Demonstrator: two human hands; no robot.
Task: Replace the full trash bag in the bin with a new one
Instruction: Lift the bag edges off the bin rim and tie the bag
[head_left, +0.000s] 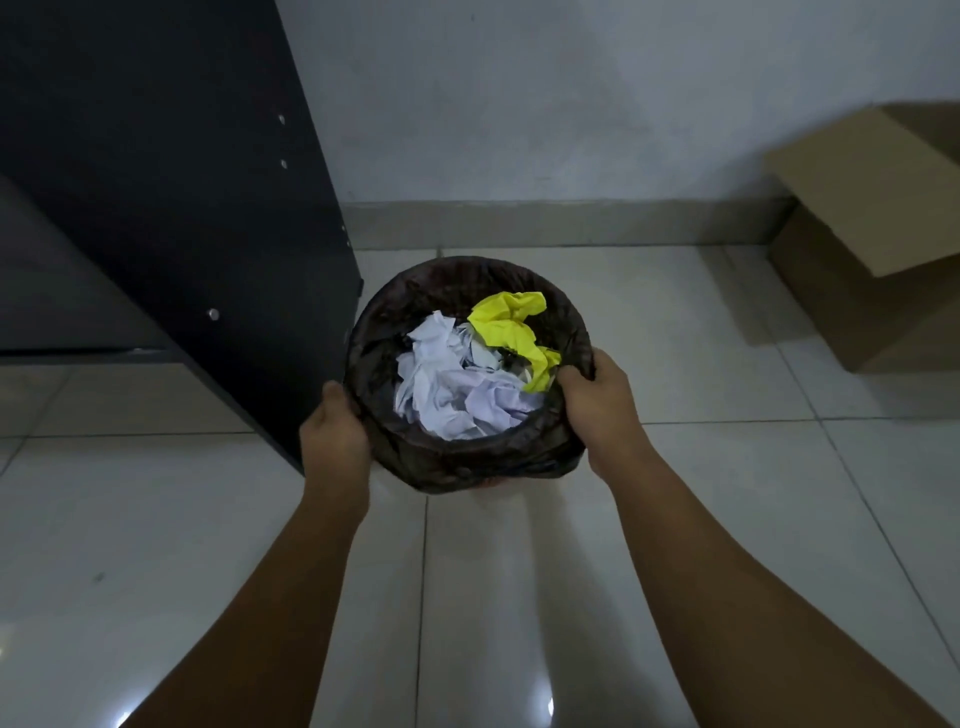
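Observation:
A round bin stands on the tiled floor, lined with a dark trash bag (457, 457) folded over its rim, so the bin itself is hidden. Crumpled white paper (457, 384) and a crumpled yellow sheet (511, 327) fill the bag. My left hand (335, 431) grips the bag's folded edge on the left side of the rim. My right hand (597, 400) pinches the bag's edge on the right side, fingers curled over the rim.
A black cabinet panel (182, 208) stands close to the bin's left. An open cardboard box (872, 234) sits at the right by the grey wall (545, 104). Glossy white floor tiles (701, 322) stretch in front of and right of the bin.

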